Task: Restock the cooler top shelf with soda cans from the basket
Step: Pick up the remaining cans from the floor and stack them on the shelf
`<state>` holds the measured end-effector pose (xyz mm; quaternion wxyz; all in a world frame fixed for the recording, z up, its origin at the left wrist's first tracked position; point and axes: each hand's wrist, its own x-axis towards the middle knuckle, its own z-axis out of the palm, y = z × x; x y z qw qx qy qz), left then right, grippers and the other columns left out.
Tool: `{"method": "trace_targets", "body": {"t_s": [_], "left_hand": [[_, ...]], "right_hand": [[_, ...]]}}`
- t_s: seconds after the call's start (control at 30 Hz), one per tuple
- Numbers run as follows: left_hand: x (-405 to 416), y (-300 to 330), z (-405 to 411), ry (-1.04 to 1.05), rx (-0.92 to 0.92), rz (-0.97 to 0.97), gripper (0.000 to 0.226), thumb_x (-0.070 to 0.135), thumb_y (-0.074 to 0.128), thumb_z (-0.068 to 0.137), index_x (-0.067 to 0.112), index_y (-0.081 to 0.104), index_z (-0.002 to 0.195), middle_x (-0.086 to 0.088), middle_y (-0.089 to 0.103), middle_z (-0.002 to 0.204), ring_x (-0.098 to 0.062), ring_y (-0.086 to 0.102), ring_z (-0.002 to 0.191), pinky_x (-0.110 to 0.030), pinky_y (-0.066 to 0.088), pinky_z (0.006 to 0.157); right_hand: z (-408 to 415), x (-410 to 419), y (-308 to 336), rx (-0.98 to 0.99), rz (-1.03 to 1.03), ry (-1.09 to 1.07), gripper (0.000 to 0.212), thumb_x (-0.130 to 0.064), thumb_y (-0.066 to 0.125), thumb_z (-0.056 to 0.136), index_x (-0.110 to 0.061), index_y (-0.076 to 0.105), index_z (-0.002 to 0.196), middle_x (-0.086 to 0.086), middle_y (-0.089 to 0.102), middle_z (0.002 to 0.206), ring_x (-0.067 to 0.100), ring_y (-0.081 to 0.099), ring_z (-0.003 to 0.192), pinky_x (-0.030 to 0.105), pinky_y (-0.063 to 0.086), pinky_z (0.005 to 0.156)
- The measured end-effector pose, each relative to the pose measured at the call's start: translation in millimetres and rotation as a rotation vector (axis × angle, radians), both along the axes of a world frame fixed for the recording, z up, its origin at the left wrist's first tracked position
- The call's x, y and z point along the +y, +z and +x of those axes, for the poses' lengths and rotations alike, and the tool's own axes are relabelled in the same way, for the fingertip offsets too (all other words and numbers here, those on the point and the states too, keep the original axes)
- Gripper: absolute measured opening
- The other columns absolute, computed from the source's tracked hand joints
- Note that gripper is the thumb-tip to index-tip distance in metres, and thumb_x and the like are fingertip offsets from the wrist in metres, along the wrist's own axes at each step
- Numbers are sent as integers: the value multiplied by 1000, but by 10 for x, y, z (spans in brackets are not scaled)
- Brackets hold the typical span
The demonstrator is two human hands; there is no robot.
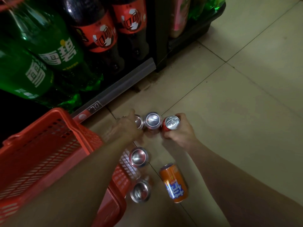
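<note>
Red basket (49,153) beside floor cans; right hand (178,130) grips red can (170,124), left hand (129,126) grips another can (139,122).

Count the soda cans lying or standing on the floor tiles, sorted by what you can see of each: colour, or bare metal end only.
Red can, gripped by the right hand: 1
Orange can, lying on its side: 1
Cans showing only a silver end: 4
Total: 6

left hand (129,124) reaching low, right hand (179,131) fingers curled, gripping
</note>
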<state>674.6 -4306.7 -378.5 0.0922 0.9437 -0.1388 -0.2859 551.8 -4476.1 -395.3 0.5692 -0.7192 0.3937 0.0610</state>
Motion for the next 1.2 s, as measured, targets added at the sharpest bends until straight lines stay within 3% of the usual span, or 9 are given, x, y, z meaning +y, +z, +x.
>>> {"method": "trace_targets", "body": {"t_s": [0.07, 0.13, 0.23, 0.33, 0.4, 0.57, 0.67, 0.97, 1.2], "left_hand": [[-32, 14, 10, -147, -65, 87, 63, 42, 79, 83, 15, 43, 129, -14, 54, 129, -35, 54, 122, -40, 49, 85], [-74, 14, -5, -237, -103, 124, 64, 37, 72, 91, 9, 41, 139, -15, 47, 138, -36, 49, 129, -40, 46, 87], [-110, 22, -86, -311, -74, 111, 81, 31, 71, 91, 27, 22, 156, -17, 38, 143, -38, 41, 134, -43, 48, 89], [-118, 26, -148, -274, 33, 71, 109, 62, 78, 75, 48, 8, 157, -15, 26, 148, -36, 27, 143, -50, 51, 97], [-157, -7, -178, -220, 27, 44, 115, 81, 75, 65, 54, 8, 154, -11, 26, 147, -33, 24, 142, -56, 51, 99], [-249, -142, -203, -277, -142, 86, 98, 87, 63, 72, 53, 18, 152, -7, 35, 144, -33, 33, 136, -57, 51, 97], [-239, -200, -169, -287, -217, 93, 83, 84, 62, 77, 48, 28, 143, -5, 44, 135, -32, 41, 129, -54, 53, 91], [-260, -192, -120, -465, -339, 97, 83, 80, 55, 84, 29, 35, 146, -1, 60, 125, -28, 58, 116, -38, 43, 74], [-275, -24, -90, -525, -372, 79, 70, 80, 53, 86, 30, 40, 134, 0, 69, 113, -28, 70, 99, -32, 37, 66]], "right_hand": [[-13, 7, -3, -10, 8, 1, 65, -7, 89, 66, -22, 52, 117, -6, 63, 95, 8, 59, 81, 17, 44, 64], [-23, 22, -22, -27, -1, 19, 66, -8, 88, 67, -24, 53, 120, -5, 65, 99, 13, 61, 86, 19, 45, 68], [-28, 43, -44, -36, -11, 57, 72, -9, 89, 66, -24, 54, 127, -3, 66, 106, 17, 62, 94, 20, 44, 73], [-36, 49, -44, -32, -1, 66, 73, -8, 87, 65, -25, 55, 129, -2, 67, 109, 17, 63, 97, 18, 43, 73], [-40, 57, -50, -21, -5, 83, 73, -5, 84, 64, -26, 55, 127, -3, 67, 107, 16, 63, 97, 17, 43, 74], [-50, 79, -66, -26, 7, 67, 65, 8, 77, 67, -32, 53, 113, -13, 64, 92, 4, 61, 80, 1, 43, 61], [-47, 89, -70, -27, 6, 56, 57, 3, 80, 68, -30, 57, 108, -9, 68, 92, 4, 62, 77, 4, 45, 59], [-64, 72, -93, -28, -20, 34, 54, 3, 81, 66, -26, 60, 105, -9, 67, 90, 7, 62, 79, 14, 46, 65], [-72, 56, -67, -8, 12, -9, 53, -2, 83, 61, -25, 59, 103, -4, 70, 91, 16, 65, 83, 27, 52, 70]]}}
